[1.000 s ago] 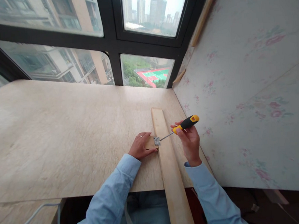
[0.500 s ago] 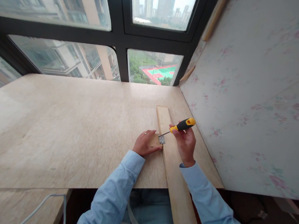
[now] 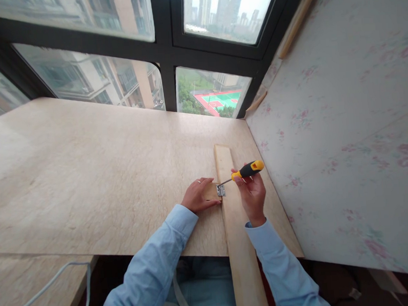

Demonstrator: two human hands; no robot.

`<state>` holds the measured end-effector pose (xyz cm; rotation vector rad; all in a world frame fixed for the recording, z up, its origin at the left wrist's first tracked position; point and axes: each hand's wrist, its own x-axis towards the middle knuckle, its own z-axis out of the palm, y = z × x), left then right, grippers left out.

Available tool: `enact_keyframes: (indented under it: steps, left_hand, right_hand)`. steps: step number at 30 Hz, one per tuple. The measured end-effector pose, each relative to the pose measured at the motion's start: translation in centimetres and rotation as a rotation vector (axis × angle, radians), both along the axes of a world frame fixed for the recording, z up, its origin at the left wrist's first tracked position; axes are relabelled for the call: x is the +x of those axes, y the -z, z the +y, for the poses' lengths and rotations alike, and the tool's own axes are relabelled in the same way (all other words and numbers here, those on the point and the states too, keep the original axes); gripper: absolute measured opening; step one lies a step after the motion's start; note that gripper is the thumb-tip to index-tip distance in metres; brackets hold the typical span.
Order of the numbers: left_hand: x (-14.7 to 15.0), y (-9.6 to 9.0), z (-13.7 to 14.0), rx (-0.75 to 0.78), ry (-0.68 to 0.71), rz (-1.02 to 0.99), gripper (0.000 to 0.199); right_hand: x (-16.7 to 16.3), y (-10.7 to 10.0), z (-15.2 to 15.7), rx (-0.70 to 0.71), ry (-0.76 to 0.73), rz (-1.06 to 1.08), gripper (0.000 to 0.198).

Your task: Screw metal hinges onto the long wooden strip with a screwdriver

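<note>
My right hand (image 3: 252, 194) is closed around a yellow and black screwdriver (image 3: 249, 169), held at a slant with its tip down at the left leaf of a small metal hinge (image 3: 221, 190). That hinge spans the joint between a long wooden board (image 3: 238, 225) and a short wooden block (image 3: 211, 191). My left hand (image 3: 196, 196) grips the block between thumb and fingers, pressed up against the board's left side. Whether a screw sits under the tip is too small to tell.
The board lies on a beige marble-patterned ledge (image 3: 96, 180) and sticks out over its front edge. Dark-framed windows (image 3: 166, 57) stand behind, and a flowered wall (image 3: 347, 137) rises on the right. A white cable (image 3: 42, 295) runs over a lower surface at left.
The screwdriver's handle has shifted very slightly left and down, its tip staying at the hinge. My left hand holds the block as before.
</note>
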<state>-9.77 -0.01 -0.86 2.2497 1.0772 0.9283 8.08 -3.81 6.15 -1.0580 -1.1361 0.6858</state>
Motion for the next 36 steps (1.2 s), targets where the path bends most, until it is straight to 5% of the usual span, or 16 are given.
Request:
enact_keyframes:
  steps: [7,14,20,27,33,36]
  left_hand:
    - [0.0,-0.1,0.0,-0.013,0.005,-0.035,0.078]
    - [0.0,-0.2,-0.1,-0.028,0.001,-0.06,0.077]
    - [0.1,-0.1,0.0,-0.018,-0.001,-0.06,0.076]
    - [0.1,0.1,0.0,-0.011,-0.006,-0.063,0.077]
    - [0.1,0.0,0.0,-0.024,-0.006,-0.056,0.077]
    - [0.1,-0.2,-0.1,-0.028,-0.009,-0.056,0.077]
  right_hand:
    - [0.3,-1.8,0.5,-0.022,0.017,-0.136,0.053]
    - [0.3,-3.2,1.0,-0.09,0.223,-0.275,0.056]
    - [0.1,-3.0,1.1,-0.058,0.016,-0.16,0.083]
    - [0.3,-3.6,0.9,-0.166,0.206,-0.356,0.093]
    - [0.0,-3.5,1.3,-0.078,0.0,-0.234,0.101]
    - [0.0,-3.6,1.2,-0.107,0.12,-0.38,0.097]
